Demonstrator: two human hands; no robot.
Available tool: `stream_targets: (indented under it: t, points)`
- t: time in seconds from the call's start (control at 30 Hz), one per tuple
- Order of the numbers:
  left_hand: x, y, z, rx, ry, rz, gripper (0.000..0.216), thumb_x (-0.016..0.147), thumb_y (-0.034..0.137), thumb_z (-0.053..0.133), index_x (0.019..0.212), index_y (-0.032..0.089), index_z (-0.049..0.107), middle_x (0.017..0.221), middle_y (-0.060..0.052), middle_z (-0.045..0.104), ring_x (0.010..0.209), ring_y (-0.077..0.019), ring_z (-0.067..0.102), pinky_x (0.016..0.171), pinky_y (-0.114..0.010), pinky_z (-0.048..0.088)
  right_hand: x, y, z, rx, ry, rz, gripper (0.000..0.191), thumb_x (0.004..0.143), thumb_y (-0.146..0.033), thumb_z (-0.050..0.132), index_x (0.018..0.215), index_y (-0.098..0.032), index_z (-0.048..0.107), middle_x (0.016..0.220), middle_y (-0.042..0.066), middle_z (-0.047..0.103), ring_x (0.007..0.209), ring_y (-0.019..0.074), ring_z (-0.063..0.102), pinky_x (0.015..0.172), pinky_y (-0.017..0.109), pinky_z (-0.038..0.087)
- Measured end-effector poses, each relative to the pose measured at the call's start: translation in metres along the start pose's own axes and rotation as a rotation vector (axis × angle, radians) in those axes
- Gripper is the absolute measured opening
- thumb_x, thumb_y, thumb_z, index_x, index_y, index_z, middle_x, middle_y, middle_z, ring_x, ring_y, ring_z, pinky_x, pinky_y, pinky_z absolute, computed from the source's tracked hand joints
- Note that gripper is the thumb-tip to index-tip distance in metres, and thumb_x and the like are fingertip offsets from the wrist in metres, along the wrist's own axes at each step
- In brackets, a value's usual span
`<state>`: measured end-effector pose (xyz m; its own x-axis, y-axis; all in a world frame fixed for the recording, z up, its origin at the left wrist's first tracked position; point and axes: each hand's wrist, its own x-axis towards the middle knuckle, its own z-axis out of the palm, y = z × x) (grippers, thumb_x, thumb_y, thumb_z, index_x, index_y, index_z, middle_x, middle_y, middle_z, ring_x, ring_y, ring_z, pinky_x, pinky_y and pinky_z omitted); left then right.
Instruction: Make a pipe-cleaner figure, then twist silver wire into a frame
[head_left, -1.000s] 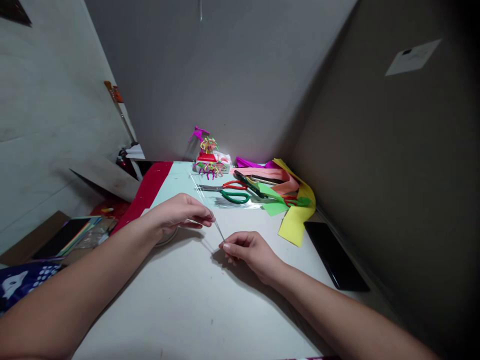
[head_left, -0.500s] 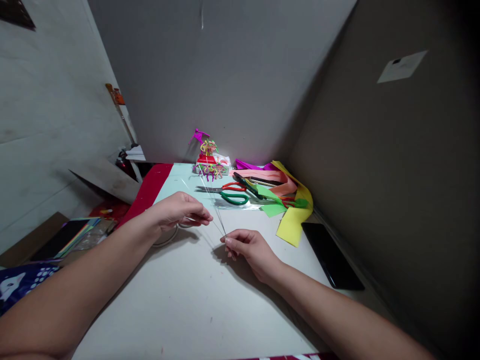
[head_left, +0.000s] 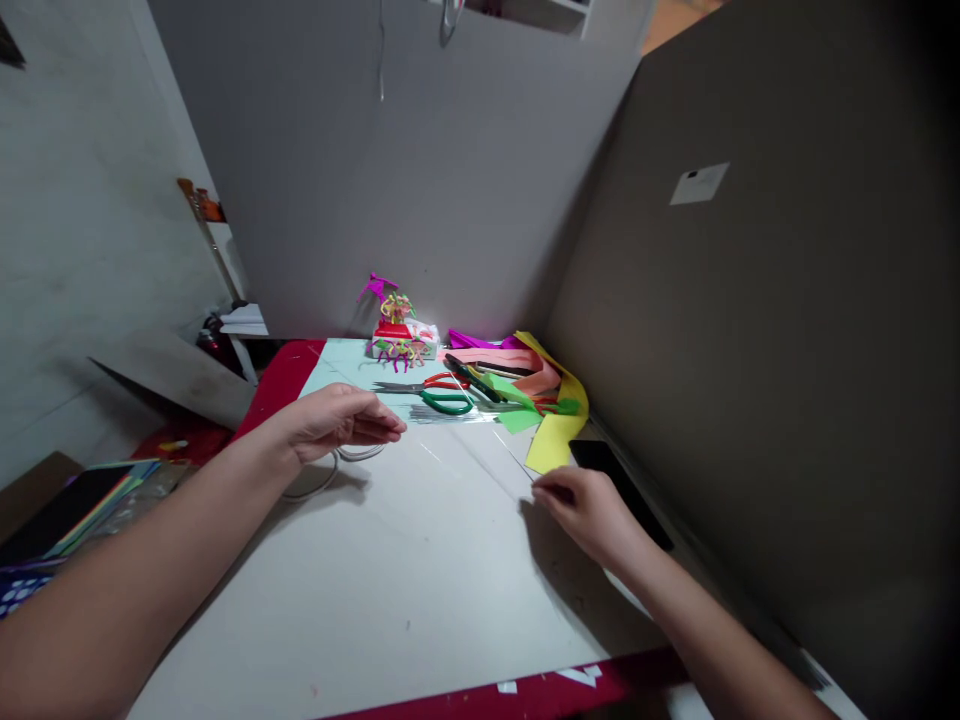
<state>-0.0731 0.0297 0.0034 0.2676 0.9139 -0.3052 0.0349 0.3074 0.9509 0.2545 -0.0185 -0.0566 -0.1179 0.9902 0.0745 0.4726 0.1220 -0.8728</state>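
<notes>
Tabletop (head_left: 420, 590): white, matt, a few small marks. A red strip (head_left: 480, 695) runs along its near edge.

Back wall (head_left: 315, 180): plain grey, meets the tabletop at the rear. A thin cord (head_left: 381, 60) hangs down it from above.

Right side: dark brown partition (head_left: 787, 400), upright, running from the back wall toward the camera. A small white label (head_left: 699, 184) is stuck high on it.

Left wall (head_left: 75, 250): off-white, rough surface. A grey board (head_left: 172, 372) lies tilted below it, beside the tabletop.

Light: dim overall, brightest low on the back wall at the tabletop's rear. The partition darkens toward the right edge.
</notes>
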Motion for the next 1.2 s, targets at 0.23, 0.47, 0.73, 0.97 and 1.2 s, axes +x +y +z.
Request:
stream_targets:
  t: [0.23, 0.47, 0.73, 0.97, 1.2]
  points:
    - [0.001, -0.012, 0.024, -0.188, -0.056, -0.09, 0.012, 0.067, 0.015, 0.061, 0.067, 0.014, 0.073, 0.078, -0.008, 0.075, 0.072, -0.0166, 0.069, 0.076, -0.027, 0.056, -0.049, 0.026, -0.012, -0.8, 0.035, -0.079, 0.027, 0.083, -0.015, 0.042, 0.081, -0.017, 0.069, 0.076, 0.008, 0.065, 0.07, 0.0195, 0.061, 0.064, 0.028, 0.042]
    - [-0.004, -0.024, 0.053, -0.181, -0.163, -0.159, 0.012, 0.068, 0.014, 0.062, 0.068, 0.014, 0.073, 0.077, -0.008, 0.075, 0.072, -0.0161, 0.068, 0.077, -0.029, 0.053, -0.03, 0.01, -0.009, -0.494, 0.064, -0.362, 0.033, 0.083, -0.016, 0.05, 0.115, -0.018, 0.06, 0.095, 0.011, 0.066, 0.074, 0.018, 0.06, 0.068, 0.031, 0.049]
    - [0.004, -0.046, 0.066, -0.059, -0.431, -0.132, 0.019, 0.059, 0.012, 0.056, 0.062, 0.012, 0.075, 0.062, -0.008, 0.072, 0.06, -0.0172, 0.065, 0.063, -0.027, 0.05, 0.002, -0.042, 0.017, -0.276, -0.358, -1.067, 0.03, 0.088, -0.017, 0.051, 0.116, -0.018, 0.06, 0.106, 0.01, 0.066, 0.084, 0.0146, 0.06, 0.071, 0.026, 0.047]
    - [0.012, -0.057, 0.066, -0.087, -0.389, -0.158, 0.014, 0.057, 0.011, 0.059, 0.055, 0.012, 0.072, 0.051, -0.004, 0.067, 0.049, -0.0112, 0.055, 0.049, -0.02, 0.042, 0.007, -0.049, 0.039, -0.42, -0.303, -1.347, 0.018, 0.089, -0.015, 0.048, 0.092, -0.012, 0.066, 0.095, 0.011, 0.07, 0.08, 0.0176, 0.06, 0.068, 0.03, 0.048]
    - [0.011, -0.037, 0.056, -0.202, -0.118, -0.154, 0.02, 0.074, 0.027, 0.066, 0.086, 0.013, 0.074, 0.083, -0.009, 0.073, 0.079, -0.0162, 0.064, 0.072, -0.023, 0.051, 0.003, -0.064, 0.047, 0.242, -0.235, -0.775, 0.011, 0.082, -0.02, 0.062, 0.088, -0.018, 0.071, 0.083, 0.009, 0.069, 0.081, 0.0167, 0.063, 0.077, 0.031, 0.051]
